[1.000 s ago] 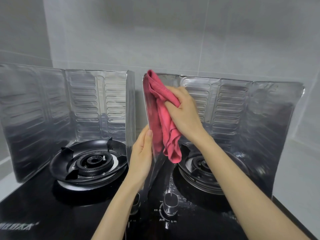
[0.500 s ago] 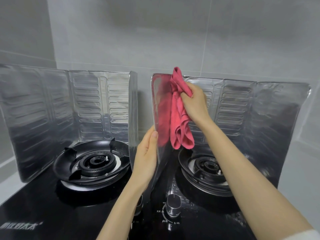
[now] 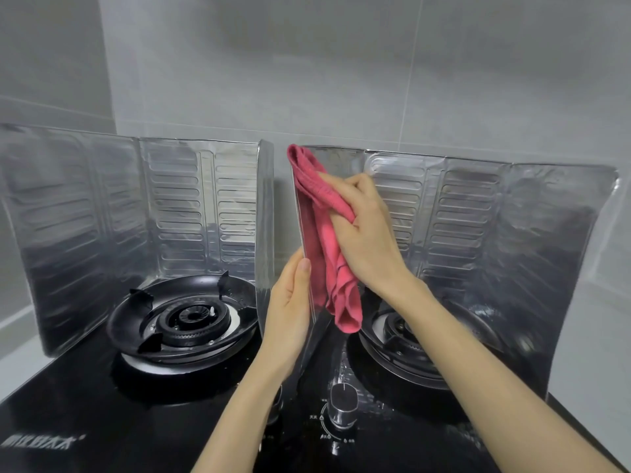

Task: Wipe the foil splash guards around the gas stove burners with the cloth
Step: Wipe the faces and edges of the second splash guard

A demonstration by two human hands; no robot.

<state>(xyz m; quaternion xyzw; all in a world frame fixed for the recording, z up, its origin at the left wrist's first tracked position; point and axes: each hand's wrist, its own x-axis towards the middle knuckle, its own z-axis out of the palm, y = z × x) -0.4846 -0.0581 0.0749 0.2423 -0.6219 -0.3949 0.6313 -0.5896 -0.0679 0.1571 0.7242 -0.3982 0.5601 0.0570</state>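
Note:
Two silver foil splash guards stand on a black glass stove. The left guard wraps the left burner. The right guard wraps the right burner. My right hand presses a bunched pink cloth against the inner face of the right guard's left panel, near its top. My left hand grips that panel's front edge from outside, thumb on the edge. The cloth's loose end hangs down above the right burner.
A metal control knob sits at the stove's front, between my forearms. Grey tiled walls close in behind and on both sides. A pale countertop borders the stove at left and right.
My right hand has swept the cloth leftward from the fold by the back panel onto the left panel and slightly lower. My left hand keeps its hold on the panel's edge.

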